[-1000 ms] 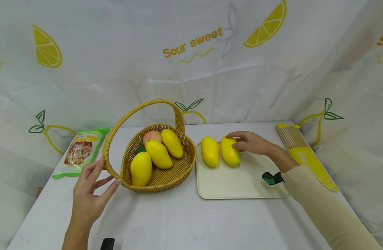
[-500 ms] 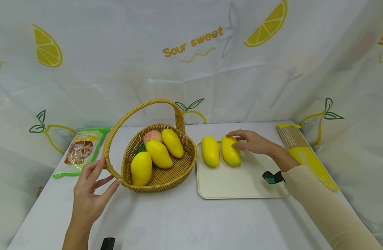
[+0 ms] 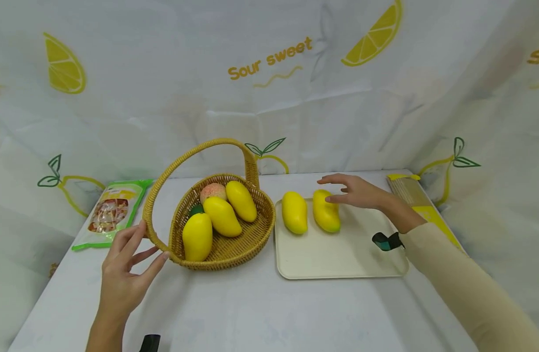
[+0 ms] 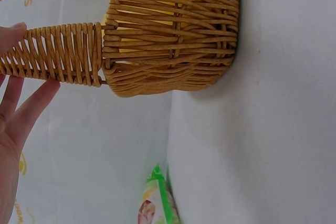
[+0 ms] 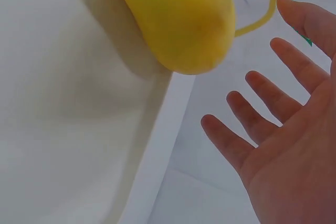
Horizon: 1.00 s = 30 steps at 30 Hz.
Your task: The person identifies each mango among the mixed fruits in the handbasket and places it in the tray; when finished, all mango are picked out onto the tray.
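My left hand (image 3: 124, 274) pinches the lower part of the handle (image 4: 63, 51) of a wicker basket (image 3: 225, 264), thumb on one side and fingers on the other. Inside the basket lie three yellow mangoes (image 3: 223, 216), a pinkish peach (image 3: 213, 190) and a mostly hidden green item (image 3: 196, 210). On a cream tray (image 3: 339, 256), two more mangoes lie side by side, a left one (image 3: 294, 212) and a right one (image 3: 326, 215). Over the right mango's far end hovers my right hand (image 3: 355, 191). Its fingers are spread, apart from the fruit in the right wrist view.
A green-edged food packet (image 3: 111, 215) lies left of the basket. Right of the tray is a long yellow pack (image 3: 405, 190) of what look like noodle sticks, partly behind the right forearm. A printed white curtain (image 3: 185, 98) hangs behind the table.
My right hand has let go of the right mango, its fingers opening and lifting slightly up and away. That mango stays on the tray. The left hand keeps its hold on the basket handle.
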### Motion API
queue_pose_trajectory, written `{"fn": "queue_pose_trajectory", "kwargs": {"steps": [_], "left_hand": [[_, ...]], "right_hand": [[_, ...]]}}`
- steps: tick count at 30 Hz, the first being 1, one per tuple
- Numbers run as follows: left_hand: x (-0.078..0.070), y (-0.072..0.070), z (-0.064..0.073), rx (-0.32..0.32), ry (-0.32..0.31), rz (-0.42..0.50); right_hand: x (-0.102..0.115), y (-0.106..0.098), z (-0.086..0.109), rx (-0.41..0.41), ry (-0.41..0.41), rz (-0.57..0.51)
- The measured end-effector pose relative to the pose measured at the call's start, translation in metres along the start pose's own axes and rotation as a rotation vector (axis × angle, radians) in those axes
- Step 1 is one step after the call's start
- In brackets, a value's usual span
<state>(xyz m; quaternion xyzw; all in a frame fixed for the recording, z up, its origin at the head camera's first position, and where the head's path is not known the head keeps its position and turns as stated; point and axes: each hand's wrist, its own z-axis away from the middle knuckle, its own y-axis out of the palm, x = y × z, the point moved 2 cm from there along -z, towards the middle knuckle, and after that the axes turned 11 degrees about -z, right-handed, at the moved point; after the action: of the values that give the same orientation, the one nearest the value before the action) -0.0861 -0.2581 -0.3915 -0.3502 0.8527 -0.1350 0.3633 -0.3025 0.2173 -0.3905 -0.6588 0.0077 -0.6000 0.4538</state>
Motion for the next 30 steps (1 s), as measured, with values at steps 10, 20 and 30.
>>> {"fn": "queue_pose_trajectory", "kwargs": {"steps": [10, 20, 30], "left_hand": [[-0.001, -0.001, 0.001, 0.002, -0.007, 0.003], [-0.002, -0.002, -0.001, 0.009, -0.003, -0.009], [-0.005, -0.002, -0.002, 0.027, -0.042, -0.043]], "right_hand": [[0.032, -0.004, -0.008, 0.025, -0.061, 0.013], [0.073, 0.009, -0.017, 0.082, -0.126, -0.006], [0.102, 0.028, -0.029, 0.148, -0.182, 0.013]]}}
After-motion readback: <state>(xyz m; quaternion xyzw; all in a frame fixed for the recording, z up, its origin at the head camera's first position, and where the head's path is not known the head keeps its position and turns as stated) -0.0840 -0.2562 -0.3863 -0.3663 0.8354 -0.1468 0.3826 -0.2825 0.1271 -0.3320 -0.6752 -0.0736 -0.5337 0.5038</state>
